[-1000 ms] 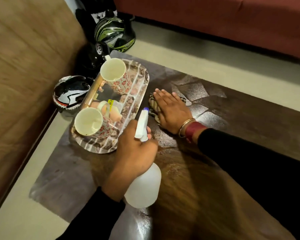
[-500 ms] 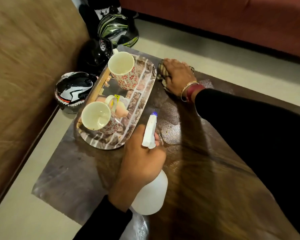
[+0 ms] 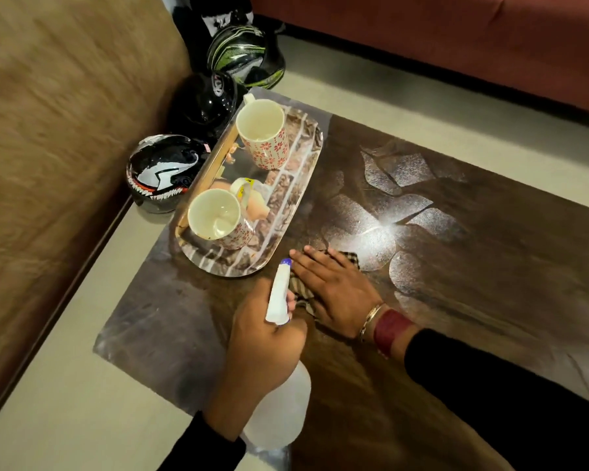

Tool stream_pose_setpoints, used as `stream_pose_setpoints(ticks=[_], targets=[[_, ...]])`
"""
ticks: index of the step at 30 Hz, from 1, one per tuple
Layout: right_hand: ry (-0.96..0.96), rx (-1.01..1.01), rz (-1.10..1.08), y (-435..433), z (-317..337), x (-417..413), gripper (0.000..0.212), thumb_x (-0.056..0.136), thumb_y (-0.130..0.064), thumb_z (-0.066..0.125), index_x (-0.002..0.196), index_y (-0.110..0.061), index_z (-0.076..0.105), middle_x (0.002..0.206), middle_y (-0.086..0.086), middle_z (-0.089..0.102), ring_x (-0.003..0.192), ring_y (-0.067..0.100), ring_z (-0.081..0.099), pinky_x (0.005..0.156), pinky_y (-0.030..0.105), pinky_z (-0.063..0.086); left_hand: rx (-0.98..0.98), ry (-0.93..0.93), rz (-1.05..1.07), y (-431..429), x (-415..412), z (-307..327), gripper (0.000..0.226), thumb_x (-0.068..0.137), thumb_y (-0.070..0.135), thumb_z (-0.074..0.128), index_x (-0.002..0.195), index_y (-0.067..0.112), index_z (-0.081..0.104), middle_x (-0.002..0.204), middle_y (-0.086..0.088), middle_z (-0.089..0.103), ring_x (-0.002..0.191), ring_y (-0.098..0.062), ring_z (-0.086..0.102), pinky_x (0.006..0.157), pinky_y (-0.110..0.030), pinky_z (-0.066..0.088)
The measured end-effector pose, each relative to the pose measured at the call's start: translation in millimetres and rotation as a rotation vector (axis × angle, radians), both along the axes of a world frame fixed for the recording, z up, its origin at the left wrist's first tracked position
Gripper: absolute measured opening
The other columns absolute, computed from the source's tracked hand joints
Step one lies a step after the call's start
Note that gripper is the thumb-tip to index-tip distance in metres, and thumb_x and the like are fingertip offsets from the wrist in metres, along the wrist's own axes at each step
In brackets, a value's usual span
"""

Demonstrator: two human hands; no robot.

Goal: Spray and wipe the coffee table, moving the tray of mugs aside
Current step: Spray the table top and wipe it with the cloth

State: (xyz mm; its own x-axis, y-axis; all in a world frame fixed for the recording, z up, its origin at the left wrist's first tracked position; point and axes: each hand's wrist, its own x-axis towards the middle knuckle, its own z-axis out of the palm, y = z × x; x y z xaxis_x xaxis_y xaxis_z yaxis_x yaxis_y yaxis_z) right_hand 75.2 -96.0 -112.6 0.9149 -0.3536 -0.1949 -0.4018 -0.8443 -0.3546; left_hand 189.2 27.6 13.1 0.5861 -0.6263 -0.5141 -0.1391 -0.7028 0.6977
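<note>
Hands at work on a low, dark, stone-patterned desk (image 3: 473,253), seen from above. The left hand (image 3: 264,338) has its grip closed around the neck of a white spray bottle (image 3: 279,413), with the blue-tipped nozzle aimed away from the body toward the tray; holding it there keeps the spray ready while the other hand wipes. Just to the right of that grip, almost touching the nozzle, the right hand (image 3: 334,290) lies flat with fingers spread, pressing a striped cloth (image 3: 346,258) onto the surface. This grip is open: the palm pins the cloth down rather than clutching it, which suits broad wiping strokes.

Ahead of both hands and slightly left sits an oval tray (image 3: 296,198) printed with a brick pattern, its near rim close beyond the right fingertips. It rests at the far left end of the desk, likely set aside there to free the middle for cleaning. On it stand two cream mugs with red flowers, a far mug (image 3: 264,139) and a near mug (image 3: 220,220), both upright and seemingly empty.

Sheen on the surface to the right of the cloth suggests dampness or glare; which one is unclear. Beyond the tray, on the floor, lie three helmets (image 3: 160,171).
</note>
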Motion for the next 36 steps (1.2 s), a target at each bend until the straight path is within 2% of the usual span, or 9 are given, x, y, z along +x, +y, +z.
stream_pose_setpoints(ticks=[4, 8, 12, 16, 21, 25, 26, 30, 36], targets=[[-0.015, 0.039, -0.084, 47.3, 1.8, 15.7, 0.075, 0.089, -0.038, 0.047, 0.159, -0.020, 0.027, 0.168, -0.001, 0.022, 0.155, 0.023, 0.018, 0.124, 0.050, 0.017, 0.127, 0.025, 0.079, 45.3, 1.7, -12.6, 0.026, 0.082, 0.011, 0.075, 0.086, 0.028, 0.056, 0.085, 0.002, 0.066, 0.081, -0.019, 0.068, 0.085, -0.047, 0.062], [-0.039, 0.031, -0.031, 91.9, -6.9, 25.9, 0.074, 0.091, -0.042, 0.048, 0.158, -0.019, 0.029, 0.168, 0.001, 0.022, 0.155, 0.023, 0.018, 0.124, 0.046, 0.018, 0.028, 0.049, -0.028, 79.3, 2.0, -6.9, 0.033, 0.073, 0.014, 0.065, 0.089, 0.043, 0.061, 0.084, 0.022, 0.068, 0.078, 0.002, 0.064, 0.072, -0.024, 0.057], [-0.028, 0.000, -0.039, 85.7, -8.7, 27.1, 0.074, 0.091, -0.040, 0.048, 0.158, -0.018, 0.029, 0.168, 0.001, 0.022, 0.155, 0.023, 0.019, 0.124, 0.046, 0.016, 0.099, -0.016, 0.108, 100.6, 8.9, -20.8, 0.030, 0.081, 0.005, 0.075, 0.079, 0.030, 0.058, 0.074, 0.007, 0.064, 0.071, -0.016, 0.065, 0.069, -0.029, 0.051], [0.020, 0.007, -0.169, 101.1, -6.3, 41.1, 0.074, 0.089, -0.038, 0.046, 0.158, -0.018, 0.029, 0.168, 0.000, 0.021, 0.155, 0.022, 0.019, 0.125, 0.046, 0.013, 0.101, -0.020, 0.105, 113.9, 8.4, -19.6, 0.027, 0.083, 0.008, 0.072, 0.080, 0.030, 0.056, 0.077, 0.008, 0.064, 0.073, -0.010, 0.063, 0.066, -0.015, 0.047], [0.024, 0.023, -0.202, 125.4, -0.1, 87.5, 0.076, 0.093, -0.037, 0.045, 0.161, -0.016, 0.018, 0.170, 0.001, 0.012, 0.157, 0.022, 0.007, 0.125, 0.045, 0.004, 0.105, 0.099, 0.198, 127.1, 13.9, -13.1, 0.041, 0.063, 0.022, 0.061, 0.103, 0.027, 0.055, 0.098, -0.015, 0.068, 0.091, -0.036, 0.068, 0.086, -0.045, 0.061], [0.028, 0.040, 0.039, 194.7, 3.8, 62.7, 0.076, 0.093, -0.040, 0.053, 0.160, -0.017, 0.025, 0.169, 0.004, 0.016, 0.156, 0.026, 0.015, 0.124, 0.047, 0.016, 0.092, 0.004, 0.139, 149.2, 27.2, -11.4, 0.030, 0.081, 0.016, 0.076, 0.094, 0.035, 0.056, 0.085, 0.013, 0.065, 0.078, -0.015, 0.066, 0.066, -0.007, 0.052], [0.010, 0.041, 0.043, 210.7, 3.7, 44.8, 0.074, 0.093, -0.040, 0.054, 0.159, -0.018, 0.030, 0.167, 0.003, 0.022, 0.154, 0.025, 0.020, 0.124, 0.047, 0.021, 0.108, 0.001, 0.138, 153.2, 32.3, -9.3, 0.030, 0.082, 0.012, 0.078, 0.098, 0.029, 0.058, 0.082, 0.015, 0.062, 0.075, -0.013, 0.064, 0.064, -0.008, 0.052], [0.016, 0.024, -0.128, 214.4, -4.4, -11.9, 0.079, 0.088, -0.039, 0.053, 0.160, -0.019, 0.026, 0.169, -0.002, 0.015, 0.155, 0.020, 0.017, 0.121, 0.047, 0.019, 0.123, 0.044, 0.183, 171.3, 55.5, -3.6, 0.029, 0.064, 0.020, 0.063, 0.093, 0.016, 0.063, 0.082, -0.009, 0.066, 0.079, -0.036, 0.069, 0.082, -0.054, 0.062], [0.049, -0.012, -0.547, 191.9, -1.9, 61.4, 0.077, 0.088, -0.035, 0.042, 0.160, -0.018, 0.023, 0.169, -0.001, 0.015, 0.156, 0.021, 0.012, 0.125, 0.049, 0.012, 0.094, 0.031, 0.088, 194.4, 72.5, -8.7, 0.031, 0.060, 0.020, 0.062, 0.090, 0.024, 0.064, 0.084, 0.001, 0.068, 0.081, -0.023, 0.067, 0.073, -0.030, 0.054]])
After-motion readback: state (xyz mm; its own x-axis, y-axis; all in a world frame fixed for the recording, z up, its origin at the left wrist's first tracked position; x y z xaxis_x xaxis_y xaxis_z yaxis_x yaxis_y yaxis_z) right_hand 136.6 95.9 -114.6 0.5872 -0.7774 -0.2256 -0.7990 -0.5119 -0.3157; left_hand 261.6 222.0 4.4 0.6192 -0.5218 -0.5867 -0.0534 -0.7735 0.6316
